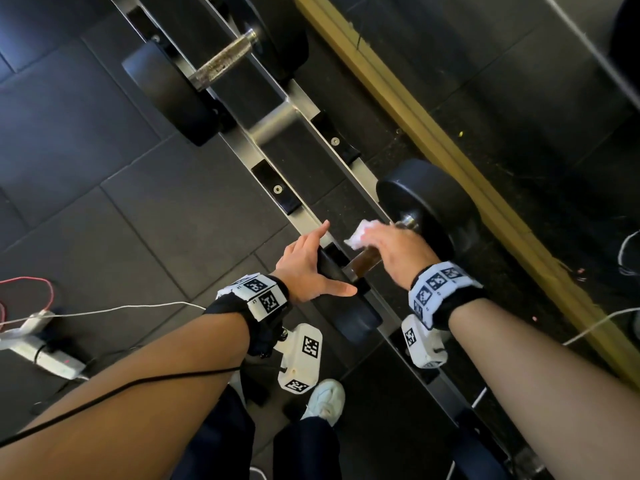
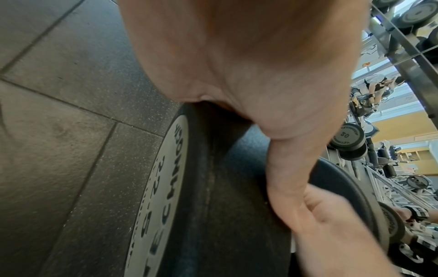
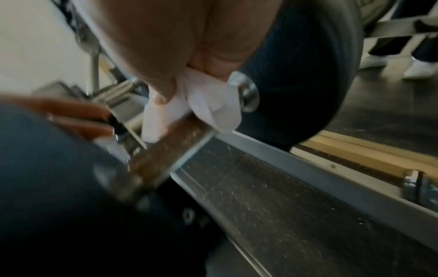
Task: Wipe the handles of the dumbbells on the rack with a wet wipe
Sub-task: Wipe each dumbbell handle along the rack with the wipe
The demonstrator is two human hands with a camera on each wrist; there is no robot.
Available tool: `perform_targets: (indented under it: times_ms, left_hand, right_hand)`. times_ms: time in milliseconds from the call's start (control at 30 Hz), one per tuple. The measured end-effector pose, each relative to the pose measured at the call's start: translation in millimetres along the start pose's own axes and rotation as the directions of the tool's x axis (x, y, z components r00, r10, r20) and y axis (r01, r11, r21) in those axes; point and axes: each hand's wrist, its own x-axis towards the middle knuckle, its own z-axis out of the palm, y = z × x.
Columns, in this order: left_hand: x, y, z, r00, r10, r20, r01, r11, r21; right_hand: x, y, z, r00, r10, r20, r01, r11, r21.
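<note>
A black dumbbell lies across the steel rack (image 1: 277, 116) in the head view, its far head (image 1: 427, 202) by the wooden ledge. My right hand (image 1: 384, 240) pinches a crumpled white wet wipe (image 1: 358, 233) and presses it onto the far end of the brownish knurled handle (image 1: 365, 263). The right wrist view shows the wipe (image 3: 208, 105) draped on the handle (image 3: 170, 146) beside the chrome collar. My left hand (image 1: 311, 268) rests flat on the near head, index finger and thumb spread. In the left wrist view the palm (image 2: 249, 75) lies on that head (image 2: 201, 187), marked 22.5.
A second dumbbell with a worn metal handle (image 1: 225, 60) sits further along the rack. A wooden ledge (image 1: 450, 150) runs behind the rack under a mirror. A power strip (image 1: 41, 348) and cables lie on the dark floor tiles at left. My white shoe (image 1: 325, 400) is below.
</note>
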Motion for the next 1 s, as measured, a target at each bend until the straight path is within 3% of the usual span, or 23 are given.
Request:
perform_targets:
  times_ms: [33,100,167,233,400,467,533,600,700,767,800,900,1000]
  left_hand:
    - [0.4,0.1,0.2,1.000,-0.001,-0.003,0.001,1.000,0.003]
    - [0.5,0.5,1.0,1.000,-0.007,-0.009,0.007,1.000,0.014]
    - [0.7,1.1,1.1,1.000,-0.009,-0.017,0.010,1.000,0.028]
    - [0.2,1.6,0.9,1.000,-0.014,-0.018,0.015,1.000,0.027]
    - [-0.1,2.7,0.1,1.000,-0.018,-0.012,0.018,0.999,0.030]
    - [-0.7,2.8,-0.4,1.000,-0.017,-0.004,0.017,0.999,0.031]
    - [-1.2,3.0,-0.8,1.000,-0.015,-0.006,0.015,0.999,0.032]
    - [-1.5,3.2,-1.0,1.000,-0.013,-0.008,0.014,0.999,0.039]
    - [-1.1,3.0,-0.7,1.000,-0.012,-0.005,0.012,0.999,0.046]
    - [-0.7,2.6,-0.5,1.000,-0.008,-0.003,0.008,0.999,0.047]
    - [-0.7,2.3,-0.4,1.000,-0.007,-0.003,0.007,0.999,0.047]
    - [0.3,1.0,0.0,1.000,-0.002,-0.007,0.003,0.999,0.048]
    - [2.1,-0.7,-0.1,1.000,-0.004,0.000,0.004,0.999,0.039]
  right_hand:
    - [-4.4,-2.0,5.4,0.999,0.009,0.051,-0.008,1.000,-0.012]
    - [-16.0,-4.9,15.3,0.999,0.029,0.031,-0.030,0.999,0.044]
    - [-27.5,-4.1,24.9,0.991,0.123,0.056,-0.130,0.979,0.155]
    - [-39.0,-6.6,30.0,0.968,0.199,0.154,-0.243,0.896,0.371]
    - [-67.9,-2.5,38.5,0.922,0.385,0.035,-0.294,0.641,0.708]
    - [-76.2,1.9,46.8,0.840,0.540,-0.049,-0.300,0.539,0.787]
    - [-77.7,4.1,52.4,0.686,0.725,-0.065,-0.359,0.415,0.836]
    - [-73.4,5.5,53.9,0.562,0.826,-0.044,-0.357,0.290,0.888]
    - [-59.1,4.1,51.1,0.476,0.879,-0.014,-0.378,0.218,0.900]
    - [-50.3,3.2,50.3,0.479,0.878,-0.016,-0.353,0.209,0.912]
    - [-47.5,1.7,50.0,0.506,0.862,-0.030,-0.329,0.225,0.917]
    - [-44.6,-4.8,50.0,0.652,0.750,-0.115,-0.265,0.366,0.892]
    - [-44.8,-8.8,53.7,0.728,0.679,-0.096,-0.206,0.350,0.914]
